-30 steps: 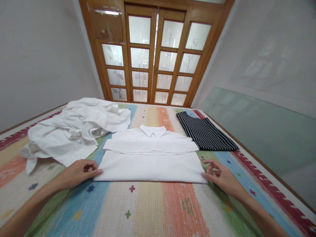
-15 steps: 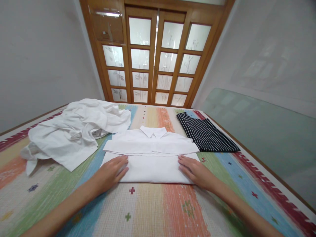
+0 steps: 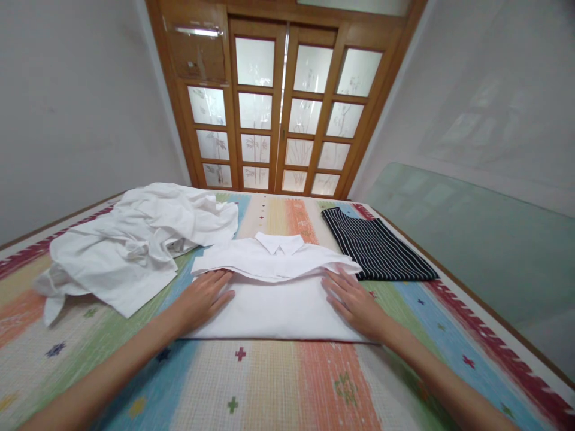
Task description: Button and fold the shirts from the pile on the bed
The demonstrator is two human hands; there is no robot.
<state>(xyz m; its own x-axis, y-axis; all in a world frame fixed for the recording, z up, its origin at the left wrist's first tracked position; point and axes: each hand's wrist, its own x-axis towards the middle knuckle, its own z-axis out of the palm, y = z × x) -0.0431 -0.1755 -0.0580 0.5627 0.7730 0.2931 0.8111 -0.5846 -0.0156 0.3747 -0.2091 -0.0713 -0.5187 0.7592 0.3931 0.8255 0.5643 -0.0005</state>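
A white collared shirt [image 3: 269, 308], folded into a rectangle, lies in front of me with its collar [image 3: 279, 242] pointing away. Across its middle runs a loose folded edge, wavy and slightly raised towards the right. My left hand [image 3: 204, 301] rests flat on the shirt's left side, fingers stretched out and fingertips at that edge. On the right side my right hand [image 3: 354, 302] lies with fingers extended and a little spread, its fingertips touching the same edge and slightly blurred. Neither hand visibly pinches the cloth.
To the left lies a crumpled heap of white cloth [image 3: 135, 239]. A folded black-and-white striped garment [image 3: 377, 245] is at the right. Everything sits on a colourful patterned cover [image 3: 269, 389]. Walls flank both sides, with wooden glass-paned doors [image 3: 278, 90] beyond.
Both hands have slid slightly away from me and the shirt's folded edge has gone from straight to wavy, lifted at the right. The front of the shirt now looks wider.
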